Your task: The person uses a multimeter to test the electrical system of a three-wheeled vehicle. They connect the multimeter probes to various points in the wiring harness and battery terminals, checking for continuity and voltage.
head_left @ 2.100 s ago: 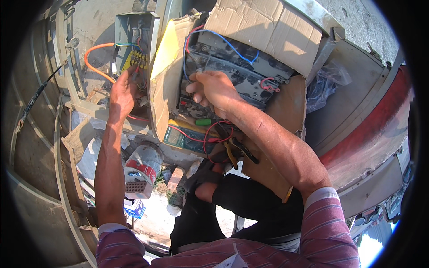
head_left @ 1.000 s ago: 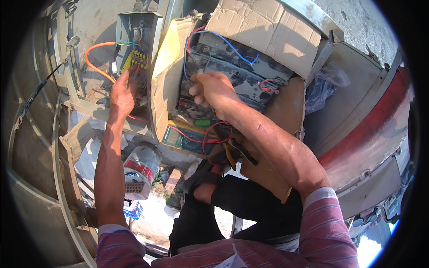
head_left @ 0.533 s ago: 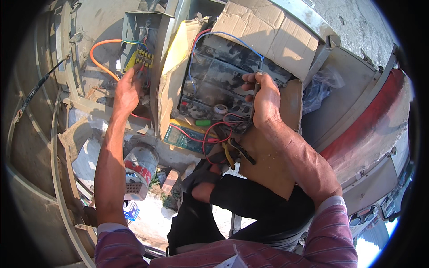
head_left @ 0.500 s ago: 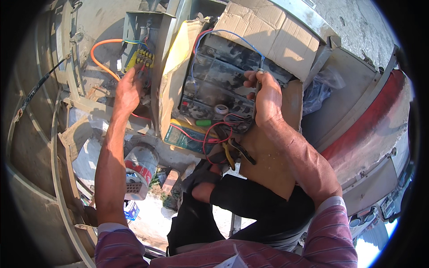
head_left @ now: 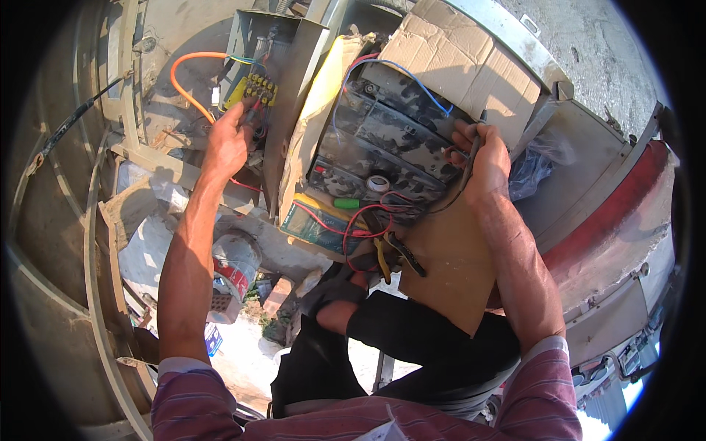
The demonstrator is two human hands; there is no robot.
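My left hand [head_left: 226, 145] is closed around a red test probe [head_left: 256, 106], its tip at the yellow terminal block [head_left: 254, 90] in an open grey metal box. My right hand [head_left: 488, 165] grips a black test probe [head_left: 482, 117], pointing upward, with its dark lead hanging below. Close to those fingers is the free end of a blue wire [head_left: 419, 79], apart from the probe. Between my hands, several dusty black batteries [head_left: 397, 136] sit in a case lined with cardboard. A green multimeter [head_left: 316, 226] lies at the case's near edge, beside its red lead [head_left: 353, 220].
A roll of tape [head_left: 378, 184] and a green cylinder [head_left: 346, 203] rest on the batteries. Yellow-handled pliers [head_left: 383, 257] lean on a cardboard sheet [head_left: 448, 257]. An orange cable [head_left: 176, 77] loops into the metal box. A white bucket [head_left: 239, 257] stands below at left.
My right hand has moved right with the black probe, away from the blue wire's end that it was touching. My left hand stays at the terminal block. The whole view has shifted slightly.
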